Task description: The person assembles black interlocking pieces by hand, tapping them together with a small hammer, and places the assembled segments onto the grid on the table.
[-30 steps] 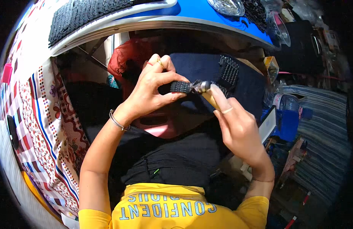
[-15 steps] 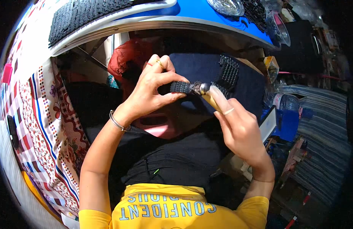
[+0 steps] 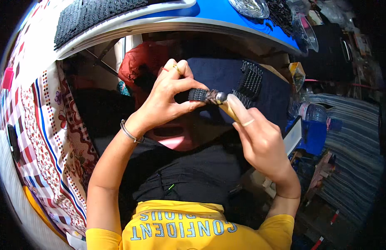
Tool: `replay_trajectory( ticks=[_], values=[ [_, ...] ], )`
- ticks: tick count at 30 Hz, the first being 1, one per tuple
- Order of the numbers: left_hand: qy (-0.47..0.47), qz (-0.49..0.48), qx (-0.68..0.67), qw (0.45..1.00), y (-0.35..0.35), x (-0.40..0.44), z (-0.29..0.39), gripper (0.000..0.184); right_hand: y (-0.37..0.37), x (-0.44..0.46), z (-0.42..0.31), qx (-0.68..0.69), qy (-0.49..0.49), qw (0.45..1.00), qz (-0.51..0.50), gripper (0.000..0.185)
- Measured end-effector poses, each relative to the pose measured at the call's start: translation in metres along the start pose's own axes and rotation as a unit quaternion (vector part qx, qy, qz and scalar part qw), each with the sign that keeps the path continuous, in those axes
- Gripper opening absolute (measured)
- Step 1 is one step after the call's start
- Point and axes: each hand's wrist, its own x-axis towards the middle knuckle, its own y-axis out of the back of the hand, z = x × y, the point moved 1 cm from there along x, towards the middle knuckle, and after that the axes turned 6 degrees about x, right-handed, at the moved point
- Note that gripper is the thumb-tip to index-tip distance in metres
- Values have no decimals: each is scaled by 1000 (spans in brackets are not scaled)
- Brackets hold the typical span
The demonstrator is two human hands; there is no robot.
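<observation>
My left hand [image 3: 161, 98] pinches a short strip of black beaded links [image 3: 197, 95] between thumb and forefinger. My right hand [image 3: 261, 135] is closed around yellow-handled pliers [image 3: 228, 110]. Their rounded metal head meets the strip's right end, just off my left fingertips; the exact contact is too small to make out. A pale covering with a band wraps my right forefinger. Behind the pliers, a larger black beaded piece [image 3: 251, 79] lies on a dark blue cloth-like surface [image 3: 214, 71] over my lap.
A blue table [image 3: 218, 10] with a pale edge [image 3: 159, 27] arches ahead, bearing black beaded strips [image 3: 97, 18], a clear bowl [image 3: 251, 6] and loose black pieces [image 3: 280, 16]. Red fabric [image 3: 141, 62] hangs below. A water bottle [image 3: 316, 112] stands at right, patterned cloth [image 3: 51, 137] at left.
The pliers' head has tilted slightly and shifted a touch left toward the strip. Both hands stay in nearly the same place with the same hold.
</observation>
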Motion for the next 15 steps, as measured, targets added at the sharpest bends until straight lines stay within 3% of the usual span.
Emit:
replay_trajectory(
  ticks=[7, 15],
  values=[
    [1, -2, 7, 1000, 0, -2, 0, 25, -4, 1, 2, -33, -25, 997, -70, 57],
    [-6, -3, -11, 1000, 1, 1, -1, 27, 0, 2, 0, -13, 3, 1000, -22, 56]
  ],
)
